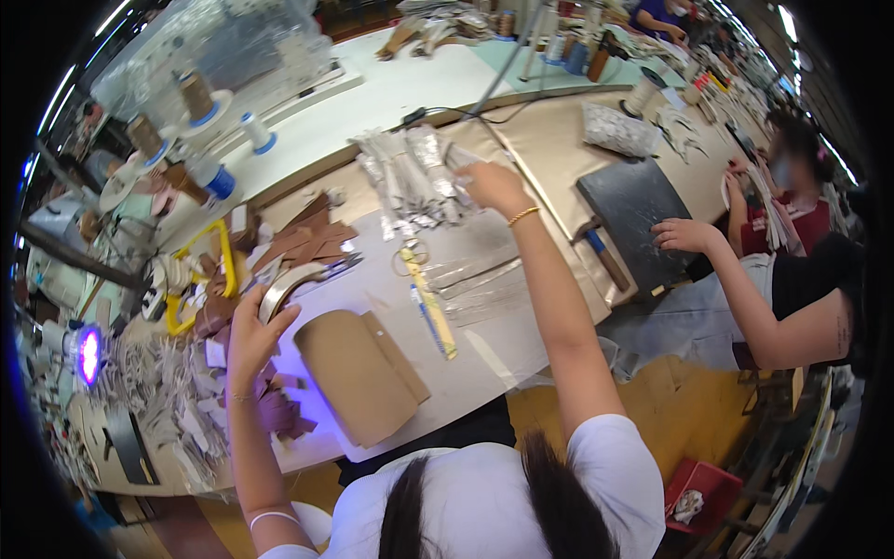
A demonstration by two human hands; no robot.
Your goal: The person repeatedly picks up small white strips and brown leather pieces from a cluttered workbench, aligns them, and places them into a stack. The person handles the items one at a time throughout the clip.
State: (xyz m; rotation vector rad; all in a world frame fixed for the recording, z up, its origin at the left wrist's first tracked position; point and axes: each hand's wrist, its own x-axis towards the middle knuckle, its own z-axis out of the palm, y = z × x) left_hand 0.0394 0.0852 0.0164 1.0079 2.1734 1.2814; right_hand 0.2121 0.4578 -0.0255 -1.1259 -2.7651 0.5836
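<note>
My left hand is curled round a pale curved band that looks like a roll of tape, thumb on its near side. Farther up the table, my right hand is at the right edge of a heap of bundled grey, silvery strips; its fingers are bent and somewhat apart, fingertips touching the strips. A large brown panel with a rounded end lies between my arms. Near the middle are a yellow and blue strip like a ruler and ring-shaped scissor handles. Clear plastic sheeting lies under my right forearm.
Brown scraps, a yellow frame and piled grey strips crowd the left, beside a glowing lamp. Thread spools stand behind. At right, a co-worker's hand rests on a black slab near a hammer.
</note>
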